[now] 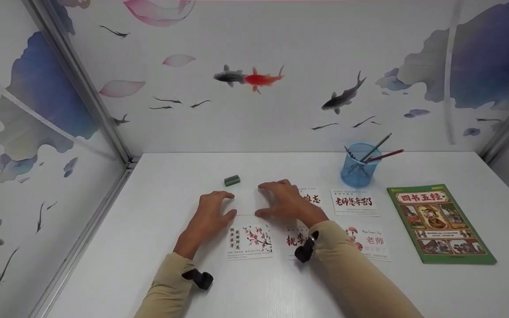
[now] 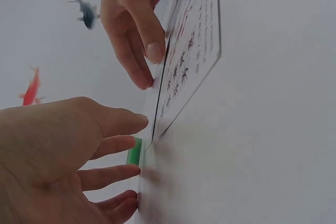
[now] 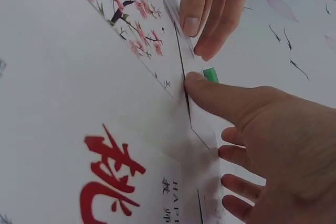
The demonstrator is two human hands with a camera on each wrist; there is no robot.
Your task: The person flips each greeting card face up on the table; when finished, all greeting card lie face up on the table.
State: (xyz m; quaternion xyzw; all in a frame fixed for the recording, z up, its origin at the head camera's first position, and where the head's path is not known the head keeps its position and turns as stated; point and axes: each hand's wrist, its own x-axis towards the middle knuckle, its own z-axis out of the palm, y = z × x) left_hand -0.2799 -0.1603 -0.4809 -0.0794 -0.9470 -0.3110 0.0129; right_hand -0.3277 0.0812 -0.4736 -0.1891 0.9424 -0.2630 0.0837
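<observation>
A blank white card (image 1: 246, 202) lies flat on the white table (image 1: 157, 247), and both hands are at it. My left hand (image 1: 229, 204) touches its left edge with thumb and fingers spread and fairly straight. My right hand (image 1: 263, 199) does the same at the right edge; in the right wrist view its thumb (image 3: 195, 83) presses down at the card's border. A plum-blossom card (image 1: 249, 240) lies just below the blank one, also seen close up as the plum-blossom card (image 3: 131, 24). A small green eraser (image 1: 232, 180) rests just beyond the hands.
More printed cards (image 1: 355, 202) lie to the right in two rows, one with large red characters (image 3: 107, 182). A blue pen cup (image 1: 360, 170) with pencils stands behind them. A green book (image 1: 440, 223) lies at the far right. Patterned walls enclose the table.
</observation>
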